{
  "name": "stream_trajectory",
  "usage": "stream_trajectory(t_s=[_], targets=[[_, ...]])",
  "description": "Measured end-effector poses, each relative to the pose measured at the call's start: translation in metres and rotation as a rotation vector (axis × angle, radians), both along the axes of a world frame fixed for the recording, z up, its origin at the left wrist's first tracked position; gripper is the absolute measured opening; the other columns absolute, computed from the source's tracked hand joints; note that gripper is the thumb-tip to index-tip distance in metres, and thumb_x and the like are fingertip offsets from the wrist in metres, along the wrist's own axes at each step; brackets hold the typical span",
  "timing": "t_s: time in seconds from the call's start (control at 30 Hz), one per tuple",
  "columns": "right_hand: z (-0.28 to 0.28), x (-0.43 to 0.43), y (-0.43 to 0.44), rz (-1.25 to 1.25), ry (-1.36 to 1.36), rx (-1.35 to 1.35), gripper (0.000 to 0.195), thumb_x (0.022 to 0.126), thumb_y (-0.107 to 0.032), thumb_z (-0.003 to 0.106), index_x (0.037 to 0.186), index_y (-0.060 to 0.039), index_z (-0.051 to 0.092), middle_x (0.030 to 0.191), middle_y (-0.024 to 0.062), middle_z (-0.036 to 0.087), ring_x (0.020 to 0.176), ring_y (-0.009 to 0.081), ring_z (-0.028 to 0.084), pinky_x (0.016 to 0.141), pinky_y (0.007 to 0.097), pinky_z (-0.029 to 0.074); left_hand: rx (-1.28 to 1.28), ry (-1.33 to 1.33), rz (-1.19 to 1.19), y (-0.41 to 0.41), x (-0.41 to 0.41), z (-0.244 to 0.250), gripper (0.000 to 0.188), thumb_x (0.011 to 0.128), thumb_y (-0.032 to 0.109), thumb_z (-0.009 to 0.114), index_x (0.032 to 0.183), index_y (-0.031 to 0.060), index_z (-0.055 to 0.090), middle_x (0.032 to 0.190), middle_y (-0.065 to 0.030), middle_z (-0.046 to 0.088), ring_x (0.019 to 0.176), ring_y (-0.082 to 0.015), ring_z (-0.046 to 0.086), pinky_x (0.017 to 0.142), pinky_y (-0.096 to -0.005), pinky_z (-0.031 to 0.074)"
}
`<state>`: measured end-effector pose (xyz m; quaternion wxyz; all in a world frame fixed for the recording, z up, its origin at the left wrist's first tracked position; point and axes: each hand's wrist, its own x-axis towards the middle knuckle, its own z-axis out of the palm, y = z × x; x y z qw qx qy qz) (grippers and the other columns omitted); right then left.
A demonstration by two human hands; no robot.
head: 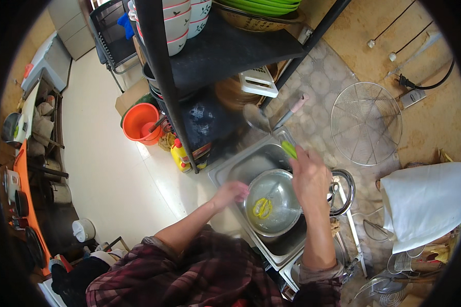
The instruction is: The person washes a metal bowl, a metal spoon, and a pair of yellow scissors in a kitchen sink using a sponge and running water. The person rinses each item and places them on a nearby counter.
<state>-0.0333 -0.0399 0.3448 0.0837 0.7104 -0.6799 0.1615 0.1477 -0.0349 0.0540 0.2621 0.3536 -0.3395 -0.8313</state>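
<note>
A round metal basin [273, 226] stands in the stainless steel sink [232, 169]. Water and yellow-handled scissors [262, 208] lie in it. My left hand [232, 192] is at the basin's left rim with its fingers spread a little; whether it grips the rim cannot be told. Above the basin's right side, my right hand [312, 170] holds a bright green object [289, 149], perhaps a handle; its far part is blurred or hidden. The curved chrome faucet [347, 192] is just right of my right forearm.
Beyond the sink's back edge rest a ladle [256, 118] and a pink-ended handle [299, 103]. A black shelf [230, 50] with stacked bowls [176, 23] rises at the upper left. A round wire strainer [366, 123] leans on the wall. An orange bucket [141, 123] stands on the floor.
</note>
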Motion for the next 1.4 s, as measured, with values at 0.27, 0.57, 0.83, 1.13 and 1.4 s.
stream_trajectory(t_s=[0.27, 0.57, 0.83, 1.13, 1.4], targets=[[-0.011, 0.021, -0.061, -0.116, 0.037, -0.105, 0.03, 0.077, -0.008, 0.077, 0.106, -0.0033, 0.069, 0.091, 0.0152, 0.066, 0.082, 0.0345, 0.069, 0.066, 0.0441, 0.057, 0.023, 0.035, -0.013, 0.017, 0.003, 0.008, 0.023, 0.105, 0.008, 0.047, 0.118, 0.0007, 0.065, 0.108, -0.0094, 0.07, 0.095, -0.0179, 0.067, 0.086, -0.0323, 0.057], [-0.014, 0.043, -0.133, -0.104, 0.058, -0.092, 0.022, 0.078, -0.005, 0.069, 0.1, 0.0002, 0.072, 0.101, 0.0204, 0.068, 0.093, 0.038, 0.071, 0.076, 0.0463, 0.058, 0.013, 0.035, -0.021, 0.019, 0.004, 0.016, 0.023, 0.106, 0.006, 0.046, 0.117, -0.0002, 0.064, 0.109, -0.0098, 0.07, 0.096, -0.017, 0.066, 0.086, -0.0316, 0.056], [-0.034, 0.053, -0.201, -0.084, 0.066, -0.136, 0.012, 0.082, -0.003, 0.065, 0.091, 0.0016, 0.072, 0.096, 0.0238, 0.07, 0.091, 0.0353, 0.071, 0.078, 0.0398, 0.059, 0.035, 0.068, -0.042, 0.034, 0.003, 0.017, 0.022, 0.106, 0.009, 0.048, 0.118, 0.0001, 0.064, 0.11, -0.0103, 0.07, 0.098, -0.0175, 0.066, 0.086, -0.0328, 0.057], [-0.022, 0.018, -0.21, 0.025, -0.344, -0.036, 0.048, 0.078, -0.019, 0.081, 0.116, 0.0075, 0.067, 0.11, 0.0289, 0.069, 0.102, 0.0411, 0.069, 0.088, 0.0424, 0.055, 0.029, 0.051, -0.086, 0.048, -0.004, 0.01, 0.021, 0.107, 0.011, 0.048, 0.118, 0.0007, 0.063, 0.109, -0.0099, 0.069, 0.098, -0.0173, 0.066, 0.086, -0.0326, 0.056], [-0.033, 0.001, -0.161, -0.031, -0.492, -0.145, 0.062, 0.082, -0.027, 0.081, 0.13, 0.0057, 0.059, 0.114, 0.0254, 0.07, 0.094, 0.0333, 0.072, 0.086, 0.0399, 0.056, 0.049, 0.006, -0.098, 0.046, -0.018, 0.028, 0.02, 0.104, 0.011, 0.053, 0.116, 0.0002, 0.065, 0.105, -0.0107, 0.071, 0.096, -0.0186, 0.068, 0.086, -0.0335, 0.057]])
